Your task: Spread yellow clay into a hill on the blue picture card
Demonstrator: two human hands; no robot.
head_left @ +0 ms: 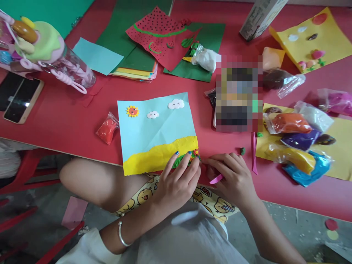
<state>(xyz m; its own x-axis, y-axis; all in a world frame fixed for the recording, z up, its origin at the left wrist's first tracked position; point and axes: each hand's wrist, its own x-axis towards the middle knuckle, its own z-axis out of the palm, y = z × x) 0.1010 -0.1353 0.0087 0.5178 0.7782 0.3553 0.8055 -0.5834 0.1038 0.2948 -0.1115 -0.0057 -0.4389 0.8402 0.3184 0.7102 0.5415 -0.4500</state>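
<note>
My left hand (180, 179) lies with its fingers stretched over the lower right corner of a light blue paper picture (154, 128). The picture carries a clay sun (132, 111), two white clay clouds (176, 104) and a yellow clay strip (154, 156) along the bottom. Green clay and small red flowers (195, 152) show near my left fingertips. My right hand (233, 178) is closed around a pink clay knife (217, 179), just beside that corner. Its thumb and index fingertips are close together at the paper's edge; anything tiny between them is hidden.
Bagged clay, including an orange pack (288, 123), lies at right near another pink tool (254, 154). A red clay bag (107, 128) sits left of the picture. Behind are a watermelon picture (162, 27), a phone (24, 97), a decorated bottle (79, 68) and a box (260, 20).
</note>
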